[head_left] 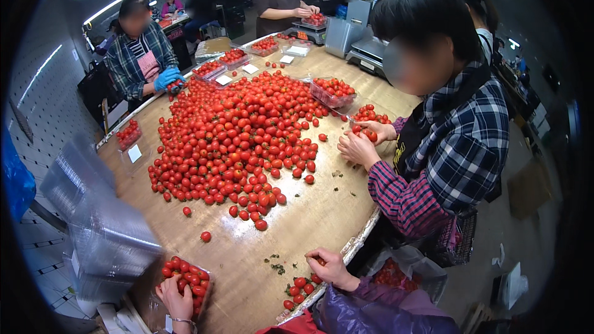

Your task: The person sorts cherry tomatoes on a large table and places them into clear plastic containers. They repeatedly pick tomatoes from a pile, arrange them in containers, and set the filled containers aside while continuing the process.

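Observation:
My left hand, with a bracelet at the wrist, reaches into a clear plastic punnet of cherry tomatoes. Its fingers curl down among the fruit, closed around a cherry tomato that they partly hide. At the table's near edge my right hand is closed, with a bit of red showing under its bent fingers, seemingly a cherry tomato. Beside and below that hand lie several loose cherry tomatoes, and to its left are small green-brown scraps. A large heap of cherry tomatoes covers the table's middle.
Stacked clear empty punnets stand at the left edge. A person in a plaid shirt handles tomatoes on the right; others work at the far side. Filled punnets and scales stand farther back. A lined crate of tomatoes is below right.

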A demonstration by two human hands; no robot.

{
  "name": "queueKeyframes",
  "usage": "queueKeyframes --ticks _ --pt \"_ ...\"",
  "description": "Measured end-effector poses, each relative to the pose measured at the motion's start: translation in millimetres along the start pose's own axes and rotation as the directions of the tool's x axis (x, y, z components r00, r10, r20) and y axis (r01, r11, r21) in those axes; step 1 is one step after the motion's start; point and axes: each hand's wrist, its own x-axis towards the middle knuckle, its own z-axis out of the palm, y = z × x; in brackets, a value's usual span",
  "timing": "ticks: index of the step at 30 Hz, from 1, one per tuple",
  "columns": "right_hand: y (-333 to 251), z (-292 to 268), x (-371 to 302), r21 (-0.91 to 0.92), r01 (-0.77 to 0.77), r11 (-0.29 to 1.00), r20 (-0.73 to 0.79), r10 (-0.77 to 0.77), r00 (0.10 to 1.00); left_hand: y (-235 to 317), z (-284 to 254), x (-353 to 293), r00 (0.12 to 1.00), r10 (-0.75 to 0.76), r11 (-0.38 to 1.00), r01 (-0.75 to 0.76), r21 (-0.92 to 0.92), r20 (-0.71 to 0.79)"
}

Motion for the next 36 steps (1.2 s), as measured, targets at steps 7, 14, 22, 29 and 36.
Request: queueKeyframes --ticks 7,14,22,29,36 --pt "0.1 0.6 2.3 -0.007 0.040 0.999 -0.009 -0.040 0.999 17.8 -32.3 -11.2 0.995 -0.023 0.996 0.031 -0.080 0.102" --pt "1.7 0.6 4.5 -0.009 0.042 0.999 -0.012 -0.043 0.999 -0.6 -22.6 5.9 0.971 -0.030 0.997 0.045 -0.059 0.238" --pt "4.0 1.7 3.2 0.020 0.003 1.000 0.004 -0.003 1.000 -10.3 -21.3 7.4 0.990 -0.011 0.979 0.039 -0.199 0.143" --pt "6.8 0.6 5.8 -0.040 0.013 0.999 -0.015 -0.013 1.000 -3.3 -21.0 10.9 0.997 -0.047 0.947 0.026 -0.321 -0.058" --pt "-4.5 0.6 6.4 0.010 -0.089 0.996 0.095 0.087 0.992 5.2 -28.0 -15.8 0.997 -0.040 0.951 0.019 -0.307 -0.062"
